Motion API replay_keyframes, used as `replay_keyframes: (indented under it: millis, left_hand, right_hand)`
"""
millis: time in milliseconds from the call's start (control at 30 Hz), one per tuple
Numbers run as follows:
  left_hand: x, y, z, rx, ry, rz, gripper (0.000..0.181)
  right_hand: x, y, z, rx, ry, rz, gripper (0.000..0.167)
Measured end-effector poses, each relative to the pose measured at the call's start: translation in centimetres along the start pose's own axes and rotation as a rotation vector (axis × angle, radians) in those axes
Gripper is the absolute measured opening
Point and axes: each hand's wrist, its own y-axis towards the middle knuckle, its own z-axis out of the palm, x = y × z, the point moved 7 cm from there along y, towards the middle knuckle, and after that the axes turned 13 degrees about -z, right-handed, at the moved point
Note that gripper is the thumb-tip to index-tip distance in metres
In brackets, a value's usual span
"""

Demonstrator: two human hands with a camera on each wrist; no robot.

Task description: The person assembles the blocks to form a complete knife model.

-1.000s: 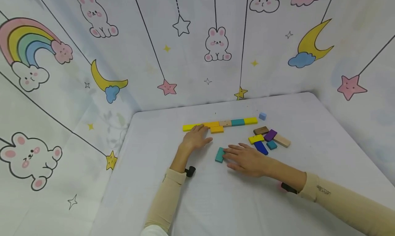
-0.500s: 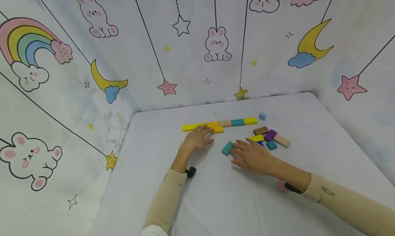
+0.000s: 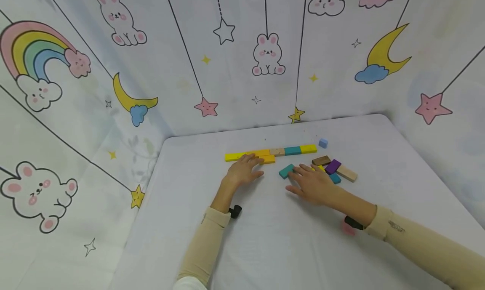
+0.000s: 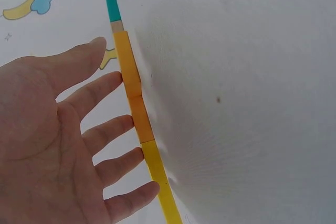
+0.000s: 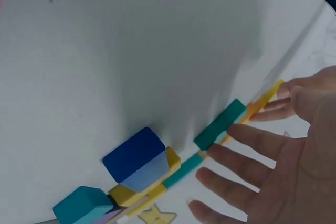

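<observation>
My right hand (image 3: 312,184) spreads its fingers low over the table, the fingertips against the edge of a teal wooden block (image 3: 286,171). In the right wrist view the straight fingers meet that same teal block (image 5: 220,124), with nothing gripped. My left hand (image 3: 242,171) lies palm down, fingertips at the near side of a row of blocks. Seen from the left wrist, these fingertips appear to touch a yellow block (image 4: 158,177) and orange blocks (image 4: 140,119). An orange block (image 3: 267,159) lies in front of the row, partly behind the left fingers.
The row continues right with a natural wood block (image 3: 277,152), a teal block (image 3: 292,150) and a yellow block (image 3: 308,149). A small light-blue block (image 3: 323,143) lies beyond its end. Brown (image 3: 321,160), purple (image 3: 333,166) and pale wood (image 3: 347,173) blocks lie beside the right hand.
My right hand has slid the teal block away from me and to the right, turning it toward the row's direction. The hand now covers the dark blue block. The left hand has barely moved.
</observation>
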Motion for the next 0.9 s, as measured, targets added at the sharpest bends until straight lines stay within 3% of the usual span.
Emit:
replay_keyframes:
  millis: [500, 900]
  left_hand:
    - [0.1, 0.0, -0.1, 0.002, 0.004, -0.015, 0.056]
    - [0.0, -0.1, -0.1, 0.005, -0.002, -0.011, 0.056]
  right_hand:
    - [-1.3, 1.8, 0.1, 0.046, 0.024, 0.093, 0.064]
    - [-1.5, 2.9, 0.0, 0.019, 0.041, 0.091, 0.067]
